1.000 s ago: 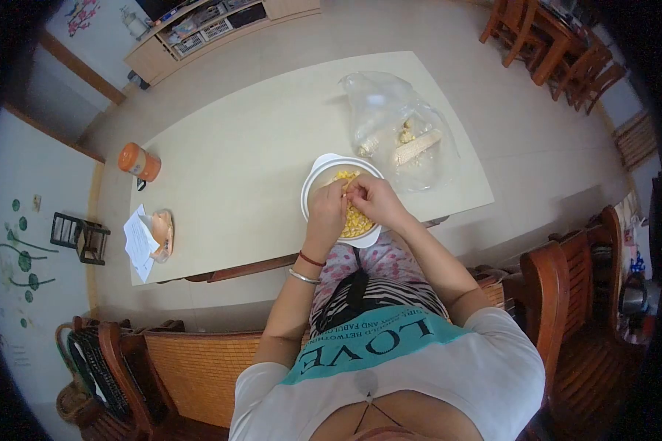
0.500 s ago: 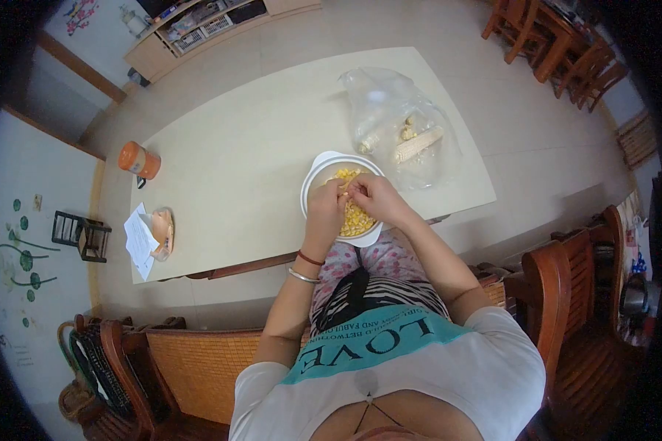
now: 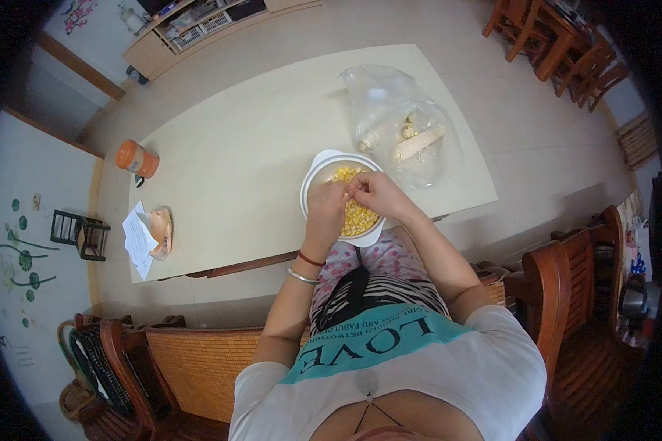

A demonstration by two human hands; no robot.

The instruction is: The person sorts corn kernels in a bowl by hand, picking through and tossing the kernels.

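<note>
A white two-handled bowl (image 3: pixel 304 192) sits at the near edge of the table, holding loose yellow corn kernels (image 3: pixel 359 219). Over it, my left hand (image 3: pixel 328 204) and my right hand (image 3: pixel 377 195) meet with curled, pinched fingertips. Whatever is between the fingers is too small and too covered to make out. Just beyond my right hand lies a clear plastic bag (image 3: pixel 379 92), with a stripped corn cob (image 3: pixel 421 143) and several smaller cob pieces (image 3: pixel 408 126) on or in it.
On the left of the pale table (image 3: pixel 235 162) are an orange-lidded jar (image 3: pixel 137 159), white papers (image 3: pixel 137 239) and a small tan packet (image 3: pixel 161 229). A wooden bench (image 3: pixel 198 367) is behind me, and a wooden armchair (image 3: pixel 559 294) stands at the right.
Both hands stay over the bowl with only a slight shift of the fingers. The view has tilted very slightly; the bowl and bag keep their places.
</note>
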